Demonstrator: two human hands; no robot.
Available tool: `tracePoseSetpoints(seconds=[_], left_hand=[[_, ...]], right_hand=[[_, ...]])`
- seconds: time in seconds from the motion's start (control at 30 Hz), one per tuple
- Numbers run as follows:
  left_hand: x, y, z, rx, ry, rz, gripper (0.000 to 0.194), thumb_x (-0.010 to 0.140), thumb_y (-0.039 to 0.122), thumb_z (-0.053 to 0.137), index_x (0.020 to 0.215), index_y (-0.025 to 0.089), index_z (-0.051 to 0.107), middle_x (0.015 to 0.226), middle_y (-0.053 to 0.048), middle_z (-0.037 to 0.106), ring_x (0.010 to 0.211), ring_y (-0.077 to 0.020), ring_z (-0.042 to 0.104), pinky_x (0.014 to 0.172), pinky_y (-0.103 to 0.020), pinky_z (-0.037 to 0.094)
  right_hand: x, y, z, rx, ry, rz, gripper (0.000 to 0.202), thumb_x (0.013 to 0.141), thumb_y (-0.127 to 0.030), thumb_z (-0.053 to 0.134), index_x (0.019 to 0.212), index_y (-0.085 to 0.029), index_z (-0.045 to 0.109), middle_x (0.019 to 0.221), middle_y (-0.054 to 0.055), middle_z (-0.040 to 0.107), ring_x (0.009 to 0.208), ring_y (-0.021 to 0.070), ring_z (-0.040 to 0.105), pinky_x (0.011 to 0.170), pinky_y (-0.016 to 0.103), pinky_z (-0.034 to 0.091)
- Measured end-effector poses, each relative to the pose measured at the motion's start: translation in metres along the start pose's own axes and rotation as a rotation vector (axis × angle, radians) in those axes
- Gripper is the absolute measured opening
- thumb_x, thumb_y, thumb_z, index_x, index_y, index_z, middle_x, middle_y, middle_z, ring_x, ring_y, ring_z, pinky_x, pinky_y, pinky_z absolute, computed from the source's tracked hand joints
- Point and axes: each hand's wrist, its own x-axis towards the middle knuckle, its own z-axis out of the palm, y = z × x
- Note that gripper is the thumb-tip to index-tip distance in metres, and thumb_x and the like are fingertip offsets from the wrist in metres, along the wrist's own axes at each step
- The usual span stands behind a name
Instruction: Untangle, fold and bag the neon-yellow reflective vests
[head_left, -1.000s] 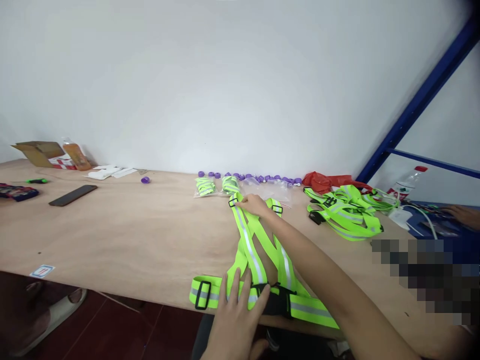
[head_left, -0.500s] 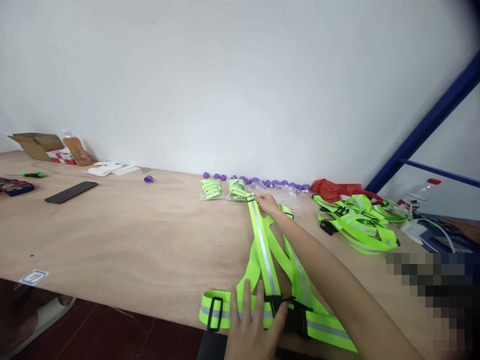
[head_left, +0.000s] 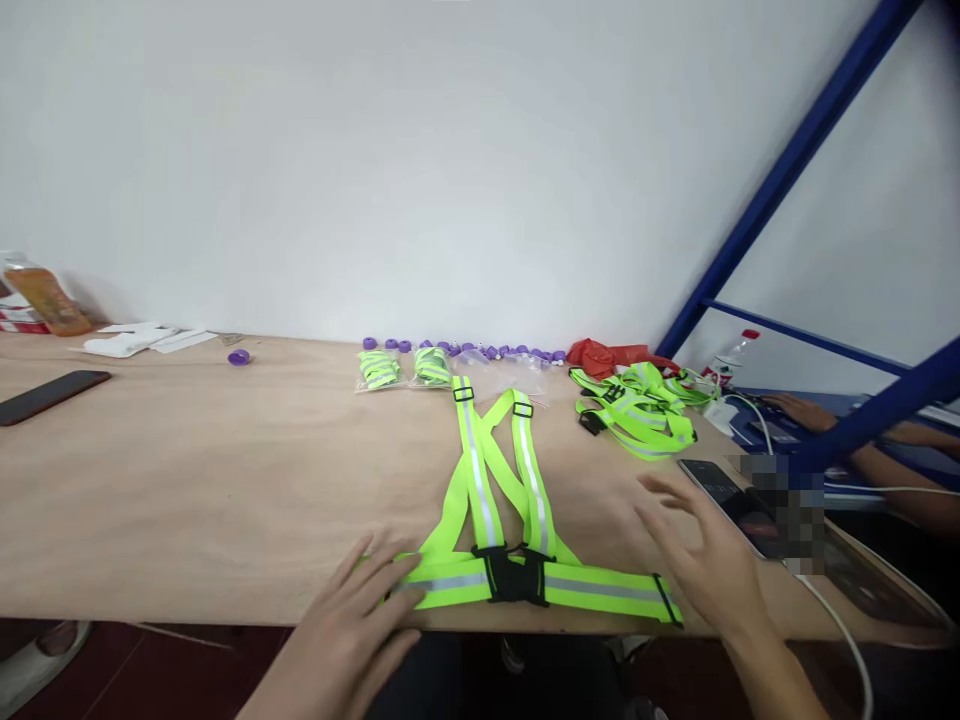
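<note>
Along the desk's (head_left: 225, 500) near edge lies the harness (head_left: 481, 490), its left end overlapped by the left hand's (head_left: 352, 620) loosely spread fingers, its right end just beside the right hand (head_left: 705, 560), whose fingers are released. Two small bags (head_left: 379, 370) lie toward the far edge.

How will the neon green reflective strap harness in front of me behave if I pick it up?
The neon green reflective strap harness will probably flop, since its thin, flat bands fold and cross. Its black centre buckle likely stays stiff and may swing, looking bulkier than the straps.
</note>
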Motion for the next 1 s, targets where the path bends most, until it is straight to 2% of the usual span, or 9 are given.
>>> tracePoseSetpoints(seconds=[0.1,0.2,0.3,0.4,0.63,0.73,0.8,0.9,1.0], left_hand=[[-0.020,-0.019,0.012,0.004,0.007,-0.053,0.031,0.096,0.031,0.060,0.126,0.033,0.068,0.140,-0.002,0.063,0.130,-0.0271,0.058,0.110,-0.044,0.048],[-0.032,-0.030,0.024,-0.012,0.049,-0.106,0.034,0.100,0.029,0.053,0.130,0.034,0.067,0.141,-0.002,0.063,0.124,-0.0244,0.063,0.100,-0.033,0.056],[-0.035,-0.037,0.029,-0.014,0.078,-0.130,0.037,0.102,0.031,0.049,0.135,0.035,0.063,0.141,-0.003,0.062,0.122,-0.0232,0.065,0.097,-0.030,0.057],[-0.031,-0.040,0.026,-0.008,0.093,-0.142,0.037,0.102,0.031,0.048,0.135,0.037,0.063,0.139,-0.004,0.063,0.123,-0.0242,0.063,0.096,-0.031,0.057],[-0.025,-0.026,0.031,0.028,0.083,-0.276,0.041,0.101,0.032,0.045,0.138,0.041,0.059,0.139,-0.006,0.060,0.124,-0.0282,0.058,0.095,-0.041,0.055],[-0.021,-0.020,0.042,0.012,0.156,-0.385,0.037,0.101,0.036,0.043,0.129,0.038,0.067,0.133,-0.007,0.062,0.120,-0.0289,0.059,0.095,-0.044,0.053],[-0.016,-0.017,0.048,-0.005,0.206,-0.460,0.037,0.100,0.040,0.043,0.124,0.035,0.071,0.125,-0.008,0.066,0.114,-0.0291,0.061,0.094,-0.044,0.052],[-0.008,-0.012,0.052,0.026,0.241,-0.620,0.044,0.097,0.044,0.042,0.131,0.029,0.066,0.126,-0.011,0.065,0.113,-0.0315,0.060,0.094,-0.047,0.049],[-0.003,-0.006,0.050,0.152,0.257,-0.866,0.057,0.090,0.053,0.045,0.135,0.020,0.059,0.136,-0.016,0.058,0.119,-0.0380,0.055,0.097,-0.055,0.043]], right_hand=[[-0.054,0.036,-0.017,-0.074,-0.041,-0.087,0.042,0.093,-0.051,0.057,0.126,-0.025,0.060,0.121,0.010,0.071,0.105,0.0297,0.070,0.089,0.040,0.057],[-0.078,0.048,-0.023,-0.106,-0.198,-0.256,0.047,0.095,-0.045,0.057,0.138,-0.027,0.057,0.135,0.009,0.065,0.122,0.0294,0.064,0.100,0.041,0.054],[-0.081,0.051,-0.025,-0.090,-0.329,-0.334,0.037,0.098,-0.041,0.054,0.132,-0.029,0.064,0.134,0.007,0.066,0.122,0.0264,0.065,0.098,0.039,0.056],[-0.075,0.057,-0.024,-0.058,-0.378,-0.340,0.030,0.099,-0.042,0.052,0.116,-0.030,0.075,0.123,0.007,0.072,0.113,0.0246,0.069,0.092,0.036,0.059],[-0.072,0.068,-0.010,-0.231,-0.276,-0.338,0.036,0.101,-0.040,0.044,0.118,-0.031,0.074,0.121,0.009,0.072,0.108,0.0263,0.069,0.088,0.041,0.057],[-0.078,0.050,0.004,-0.426,-0.191,-0.282,0.037,0.100,-0.038,0.043,0.119,-0.027,0.073,0.127,0.011,0.069,0.116,0.0332,0.064,0.092,0.052,0.051],[-0.082,0.024,0.015,-0.485,-0.081,-0.254,0.040,0.098,-0.040,0.045,0.122,-0.020,0.070,0.129,0.016,0.067,0.119,0.0379,0.061,0.095,0.058,0.047],[-0.088,-0.033,0.032,-0.352,0.095,-0.326,0.044,0.096,-0.035,0.052,0.135,-0.016,0.058,0.129,0.016,0.067,0.121,0.0349,0.059,0.100,0.053,0.044],[-0.098,-0.094,0.053,-0.159,0.086,-0.462,0.045,0.092,-0.020,0.055,0.137,-0.017,0.054,0.132,0.012,0.066,0.128,0.0288,0.055,0.108,0.047,0.038]])
